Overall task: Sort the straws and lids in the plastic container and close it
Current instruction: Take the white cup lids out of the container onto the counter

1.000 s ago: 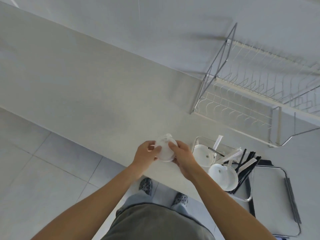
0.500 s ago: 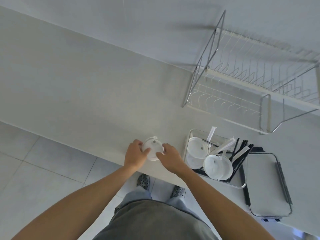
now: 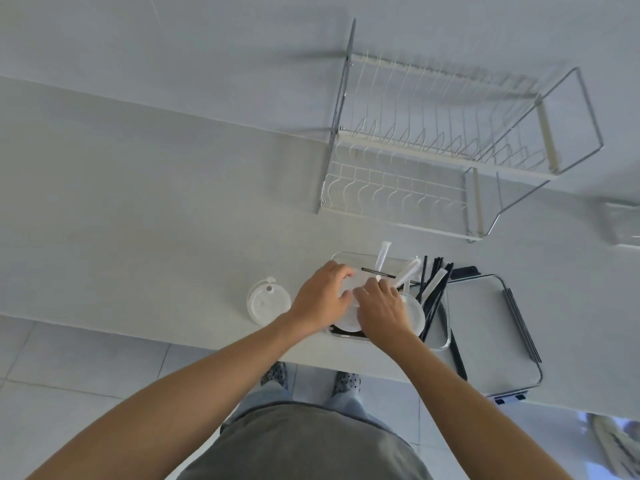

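Observation:
A clear plastic container [image 3: 445, 336] stands near the counter's front edge, holding white cup lids [image 3: 414, 311], black straws [image 3: 434, 292] and paper-wrapped straws [image 3: 382, 256]. Both hands are inside it: my left hand [image 3: 323, 297] and my right hand [image 3: 379, 308] close their fingers on a white lid [image 3: 348, 318] in the container's left half. One white cup lid [image 3: 266, 303] lies alone on the counter, left of the container. The container's flat lid with black clips [image 3: 491, 327] lies to the right.
A two-tier wire dish rack [image 3: 446, 154] stands behind the container against the wall. A pale object [image 3: 623, 225] sits at the right edge. The counter's front edge runs just below the container, with floor tiles beneath.
Both hands set the white lid they held down on the counter, let go, and moved right into the container onto another lid.

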